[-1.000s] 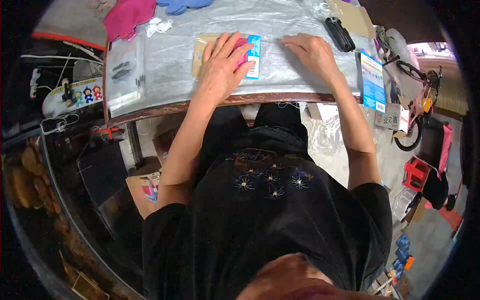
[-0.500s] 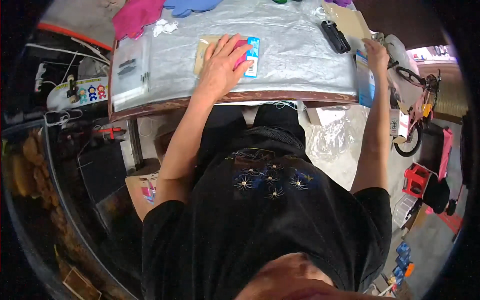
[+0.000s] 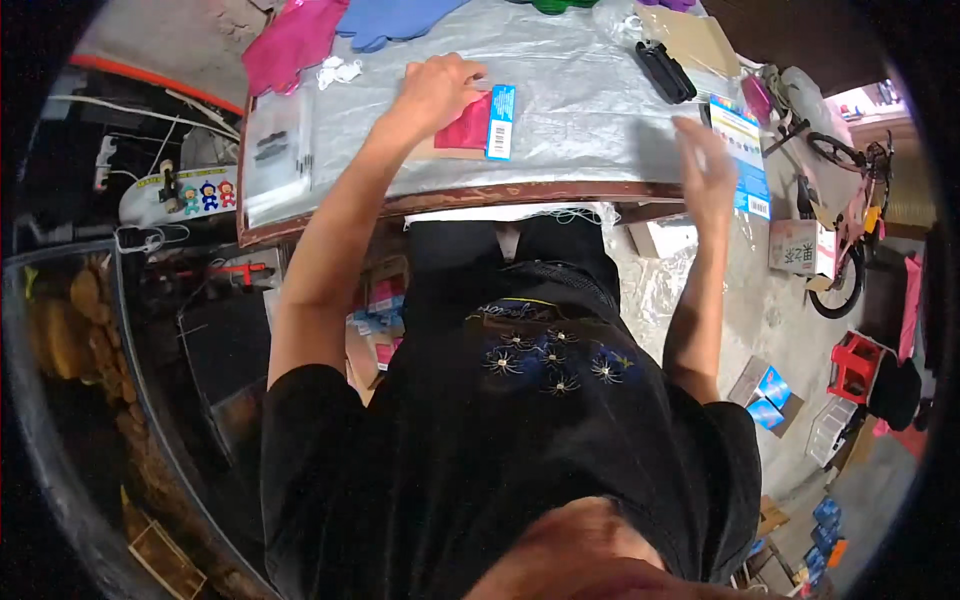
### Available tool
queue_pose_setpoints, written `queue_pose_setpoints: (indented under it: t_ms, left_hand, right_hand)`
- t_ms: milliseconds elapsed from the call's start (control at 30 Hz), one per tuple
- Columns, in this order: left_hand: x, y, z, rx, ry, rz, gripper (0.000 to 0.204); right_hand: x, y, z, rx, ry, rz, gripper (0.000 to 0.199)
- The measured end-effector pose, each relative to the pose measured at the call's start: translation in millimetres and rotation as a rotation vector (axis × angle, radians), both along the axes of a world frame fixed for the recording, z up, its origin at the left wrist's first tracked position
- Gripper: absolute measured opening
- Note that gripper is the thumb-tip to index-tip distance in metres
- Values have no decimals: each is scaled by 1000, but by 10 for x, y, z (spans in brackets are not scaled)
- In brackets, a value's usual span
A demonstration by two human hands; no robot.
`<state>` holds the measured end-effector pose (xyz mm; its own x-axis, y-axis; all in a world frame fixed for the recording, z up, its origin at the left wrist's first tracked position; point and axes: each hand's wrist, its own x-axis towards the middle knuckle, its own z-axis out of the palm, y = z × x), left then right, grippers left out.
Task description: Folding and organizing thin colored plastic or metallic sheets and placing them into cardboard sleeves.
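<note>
On the silver-covered table lies a flat packet, a pink folded piece [image 3: 462,128] on brown card with a blue and white label [image 3: 501,122] along its right side. My left hand [image 3: 438,92] is at the packet's upper left, fingers bent and closed at its far edge; the fingertips are partly hidden. Over the table's front right edge, my right hand [image 3: 708,168] is smeared by motion, so its fingers are unclear. Just right of it, blue and white printed cards [image 3: 742,155] jut out past the table's right edge.
A black stapler-like tool [image 3: 666,72] lies at the right, near brown card sheets [image 3: 700,45]. Pink [image 3: 290,45], blue [image 3: 395,22] and green pieces line the far side. Clear plastic bags [image 3: 278,165] lie at the left. A pink bicycle [image 3: 850,215] and red stool [image 3: 853,368] stand right.
My left hand has gone from lying flat on the packet to bent fingers at its far edge. My right hand has come back toward me and left, away from the cards' far end.
</note>
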<state>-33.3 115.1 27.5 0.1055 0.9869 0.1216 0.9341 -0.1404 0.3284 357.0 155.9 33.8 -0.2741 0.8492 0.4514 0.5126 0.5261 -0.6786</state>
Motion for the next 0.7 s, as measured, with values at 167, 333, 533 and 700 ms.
queue_pose_setpoints:
  t_ms: [167, 333, 533, 700]
  left_hand:
    - [-216, 212, 121, -367, -322, 1, 30]
    - [-431, 139, 324, -484, -804, 11, 30]
    - [-282, -81, 344, -327, -1556, 35, 31]
    - [17, -276, 234, -224, -1654, 47, 30]
  right_hand:
    - [-352, -514, -49, -123, 47, 69, 20]
    - [-676, -607, -21, -402, 242, 171, 23]
    - [-1227, -559, 35, -693, 587, 217, 30]
    - [-1379, -429, 30, -725, 748, 264, 27]
